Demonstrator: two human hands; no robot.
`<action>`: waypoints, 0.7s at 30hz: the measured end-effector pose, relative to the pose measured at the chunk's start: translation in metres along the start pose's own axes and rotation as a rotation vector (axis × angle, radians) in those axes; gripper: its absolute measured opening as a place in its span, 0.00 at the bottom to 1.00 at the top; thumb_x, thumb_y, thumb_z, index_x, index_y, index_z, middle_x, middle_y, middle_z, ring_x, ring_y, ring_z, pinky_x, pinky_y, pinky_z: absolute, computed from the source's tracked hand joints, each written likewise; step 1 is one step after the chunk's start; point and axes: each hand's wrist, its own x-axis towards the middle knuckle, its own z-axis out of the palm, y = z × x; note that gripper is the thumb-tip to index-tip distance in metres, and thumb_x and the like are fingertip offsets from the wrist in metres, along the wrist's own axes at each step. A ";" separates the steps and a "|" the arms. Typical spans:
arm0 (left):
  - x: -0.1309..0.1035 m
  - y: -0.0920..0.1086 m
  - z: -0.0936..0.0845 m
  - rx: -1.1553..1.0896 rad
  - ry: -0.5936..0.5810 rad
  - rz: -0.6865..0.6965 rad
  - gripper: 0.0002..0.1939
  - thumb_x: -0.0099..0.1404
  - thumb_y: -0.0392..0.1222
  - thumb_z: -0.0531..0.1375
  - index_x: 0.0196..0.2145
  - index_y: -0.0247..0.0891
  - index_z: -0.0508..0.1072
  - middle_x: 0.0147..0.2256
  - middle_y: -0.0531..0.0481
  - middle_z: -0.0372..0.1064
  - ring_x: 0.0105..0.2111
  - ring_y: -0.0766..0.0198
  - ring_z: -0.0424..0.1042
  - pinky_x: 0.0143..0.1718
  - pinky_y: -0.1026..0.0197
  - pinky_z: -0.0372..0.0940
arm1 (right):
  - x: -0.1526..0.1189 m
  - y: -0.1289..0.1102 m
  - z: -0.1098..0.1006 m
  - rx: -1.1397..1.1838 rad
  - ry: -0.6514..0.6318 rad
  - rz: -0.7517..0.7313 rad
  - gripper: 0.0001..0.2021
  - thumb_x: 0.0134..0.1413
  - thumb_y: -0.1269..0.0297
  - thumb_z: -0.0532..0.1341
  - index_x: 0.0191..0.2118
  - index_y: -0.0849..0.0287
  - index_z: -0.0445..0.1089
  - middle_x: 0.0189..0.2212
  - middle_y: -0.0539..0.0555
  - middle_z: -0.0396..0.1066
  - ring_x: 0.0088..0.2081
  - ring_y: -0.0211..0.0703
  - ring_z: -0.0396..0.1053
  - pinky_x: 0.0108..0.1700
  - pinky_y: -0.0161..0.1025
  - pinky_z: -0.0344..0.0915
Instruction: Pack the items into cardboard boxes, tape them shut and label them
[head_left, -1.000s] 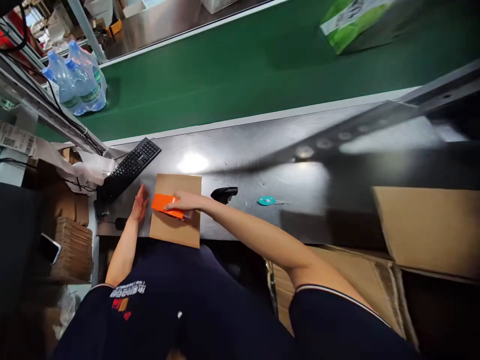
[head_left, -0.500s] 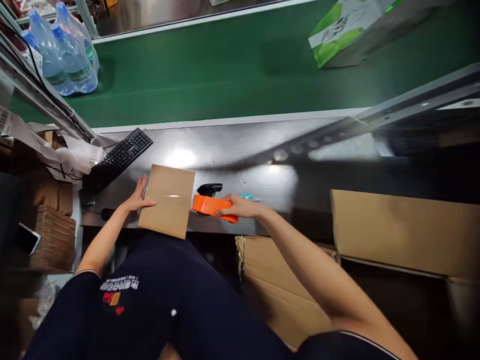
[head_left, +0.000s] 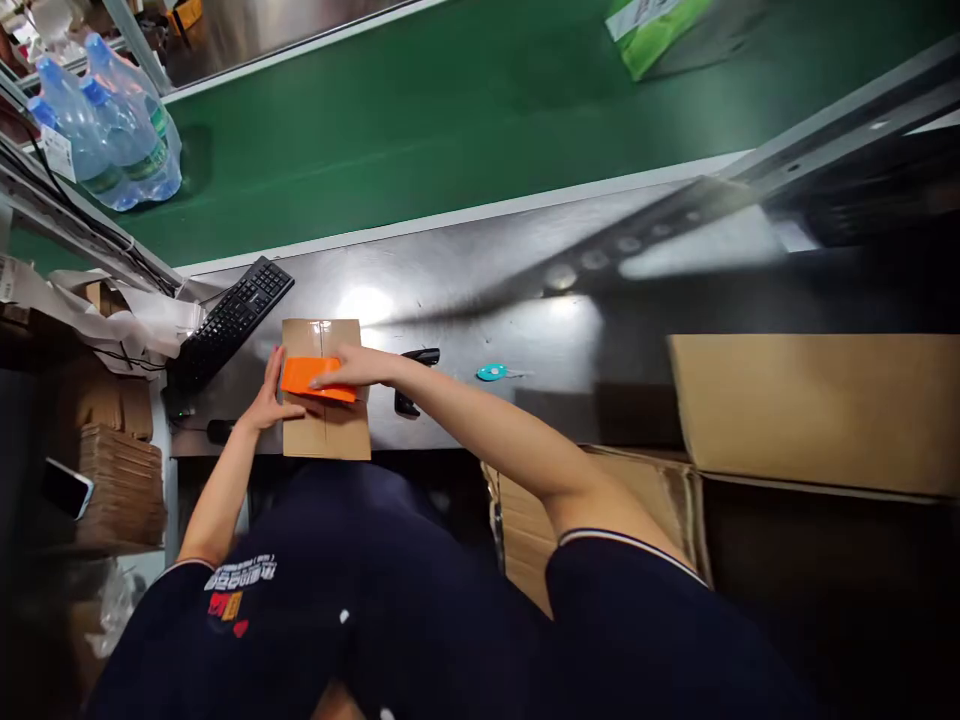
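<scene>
Two bare hands, one small cardboard box [head_left: 345, 433] and one orange tool [head_left: 304, 375] sit together at the left part of one metal table [head_left: 450, 270]; beside them are one black keyboard [head_left: 244, 310], one black handheld device [head_left: 407, 403] and one teal cutter [head_left: 492, 372]; one large carton [head_left: 817, 410] is at the right, and one pack of bottles [head_left: 124, 150], four blue caps showing, stands on one green belt [head_left: 420, 140].

The small box lies flat at the table's near edge, just in front of the person's body; it is plain brown, with a seam running from its far edge to its near edge and shiny clear patches by the far end; the tool, bright orange and blocky, lies across the middle of that top.

The right hand [head_left: 358, 366] is closed around the tool's right end; the left hand [head_left: 266, 405] is spread at the box's left side, thumb over the edge, fingers pointing away.

The tool's underside is hidden, so its contact with the box cannot be told; the right forearm covers part of the black device; one green packet [head_left: 660, 35] is cut off by the top edge; the stacked cardboard [head_left: 124, 490] at lower left is too dim to count.
</scene>
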 end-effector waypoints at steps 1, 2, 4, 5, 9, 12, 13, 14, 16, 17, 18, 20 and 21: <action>0.004 0.002 -0.007 0.034 -0.016 0.038 0.68 0.46 0.69 0.76 0.76 0.48 0.52 0.80 0.41 0.29 0.79 0.40 0.27 0.78 0.40 0.38 | 0.004 -0.008 0.002 -0.022 -0.001 0.012 0.31 0.42 0.32 0.72 0.24 0.58 0.67 0.21 0.47 0.64 0.26 0.36 0.60 0.28 0.36 0.53; 0.007 0.003 -0.014 0.056 -0.032 0.064 0.68 0.44 0.69 0.77 0.75 0.46 0.54 0.80 0.40 0.27 0.79 0.38 0.27 0.78 0.40 0.36 | 0.006 -0.013 0.004 -0.038 0.001 0.024 0.30 0.43 0.34 0.72 0.24 0.58 0.66 0.20 0.47 0.63 0.26 0.35 0.59 0.28 0.36 0.53; 0.011 0.001 -0.024 0.058 -0.073 0.083 0.67 0.46 0.71 0.76 0.75 0.44 0.55 0.80 0.38 0.25 0.79 0.36 0.28 0.78 0.38 0.38 | 0.002 -0.013 0.003 -0.048 0.006 0.045 0.28 0.45 0.37 0.72 0.23 0.58 0.66 0.20 0.47 0.63 0.25 0.35 0.59 0.27 0.36 0.53; 0.012 -0.001 -0.028 0.030 -0.091 0.077 0.67 0.46 0.71 0.75 0.75 0.45 0.54 0.80 0.39 0.24 0.79 0.36 0.28 0.77 0.37 0.40 | -0.004 -0.007 0.000 -0.047 0.011 0.058 0.27 0.46 0.38 0.72 0.24 0.58 0.66 0.20 0.47 0.63 0.25 0.35 0.59 0.27 0.36 0.53; 0.008 -0.012 -0.030 -0.122 -0.109 0.012 0.71 0.44 0.65 0.78 0.77 0.51 0.48 0.80 0.42 0.20 0.79 0.33 0.29 0.75 0.35 0.48 | -0.042 0.043 -0.022 -0.035 0.012 0.174 0.24 0.41 0.41 0.72 0.24 0.57 0.67 0.19 0.48 0.64 0.23 0.37 0.61 0.25 0.36 0.54; 0.001 -0.019 -0.022 -0.316 -0.070 -0.087 0.72 0.45 0.59 0.79 0.78 0.51 0.44 0.80 0.40 0.34 0.77 0.34 0.45 0.73 0.36 0.54 | -0.059 0.081 -0.035 0.047 0.003 0.213 0.23 0.36 0.42 0.69 0.21 0.56 0.65 0.18 0.48 0.62 0.23 0.36 0.58 0.25 0.37 0.53; -0.002 -0.022 -0.019 -0.401 -0.055 -0.142 0.69 0.46 0.59 0.79 0.77 0.48 0.49 0.78 0.38 0.45 0.74 0.35 0.53 0.72 0.38 0.57 | -0.060 0.089 -0.037 0.068 0.002 0.200 0.22 0.34 0.42 0.69 0.21 0.56 0.65 0.18 0.48 0.62 0.23 0.36 0.57 0.25 0.36 0.52; -0.006 -0.026 -0.016 -0.482 -0.042 -0.205 0.64 0.47 0.60 0.78 0.75 0.44 0.56 0.73 0.36 0.58 0.71 0.36 0.61 0.70 0.39 0.60 | -0.058 0.093 -0.036 0.080 0.003 0.181 0.22 0.32 0.42 0.68 0.20 0.56 0.64 0.18 0.47 0.61 0.23 0.35 0.56 0.25 0.36 0.52; -0.013 -0.035 -0.011 -0.598 -0.022 -0.325 0.53 0.47 0.64 0.76 0.65 0.36 0.71 0.61 0.35 0.75 0.62 0.36 0.73 0.64 0.40 0.67 | -0.049 0.090 -0.030 0.094 0.007 0.124 0.23 0.31 0.42 0.68 0.20 0.56 0.64 0.18 0.46 0.60 0.23 0.34 0.55 0.26 0.36 0.51; -0.018 -0.040 -0.008 -0.628 -0.016 -0.367 0.49 0.47 0.66 0.75 0.60 0.34 0.76 0.55 0.34 0.79 0.58 0.35 0.76 0.61 0.39 0.70 | -0.043 0.085 -0.025 0.104 0.002 0.086 0.23 0.31 0.41 0.69 0.20 0.57 0.64 0.19 0.46 0.60 0.24 0.34 0.56 0.26 0.36 0.52; -0.021 -0.045 -0.005 -0.640 -0.012 -0.392 0.48 0.47 0.69 0.74 0.56 0.33 0.78 0.52 0.32 0.80 0.55 0.35 0.78 0.59 0.39 0.71 | -0.036 0.077 -0.018 0.114 -0.009 0.045 0.24 0.32 0.40 0.69 0.21 0.57 0.65 0.19 0.46 0.61 0.24 0.35 0.56 0.27 0.36 0.53; -0.028 -0.054 0.000 -0.628 -0.007 -0.404 0.50 0.47 0.71 0.72 0.58 0.35 0.76 0.55 0.31 0.78 0.57 0.35 0.77 0.59 0.38 0.71 | -0.020 0.056 -0.003 0.117 -0.033 -0.029 0.25 0.36 0.38 0.69 0.23 0.57 0.67 0.20 0.46 0.62 0.25 0.35 0.57 0.27 0.36 0.54; -0.030 -0.057 0.002 -0.618 0.011 -0.392 0.52 0.47 0.71 0.72 0.62 0.38 0.73 0.60 0.32 0.75 0.61 0.36 0.74 0.62 0.39 0.69 | -0.011 0.044 0.004 0.102 -0.046 -0.047 0.25 0.38 0.39 0.70 0.24 0.57 0.67 0.20 0.46 0.63 0.25 0.36 0.58 0.27 0.36 0.55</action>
